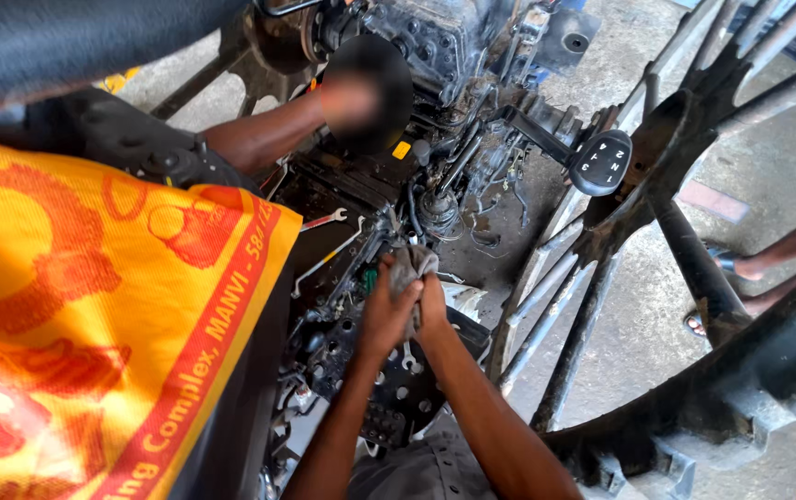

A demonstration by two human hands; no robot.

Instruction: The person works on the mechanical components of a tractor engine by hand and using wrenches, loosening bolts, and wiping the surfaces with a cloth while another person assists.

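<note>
My left hand (384, 310) and my right hand (432, 301) are pressed together around a dirty grey rag (409, 267), both gripping it above the greasy floor of a stripped vehicle. Just behind the rag stands a black rubber boot at the base of a lever (438, 211). A black gear knob with white numerals (601, 162) sticks up to the right. Under my forearms lies a black metal plate with round holes (389, 389).
An orange and yellow printed cloth (93, 315) covers the seat at left. A second person's arm (264, 137) reaches into the engine area at the top. Spanners (324, 222) lie on the floor. Grey frame tubes (565, 315) run at right, with another person's sandalled feet (740, 268) beyond.
</note>
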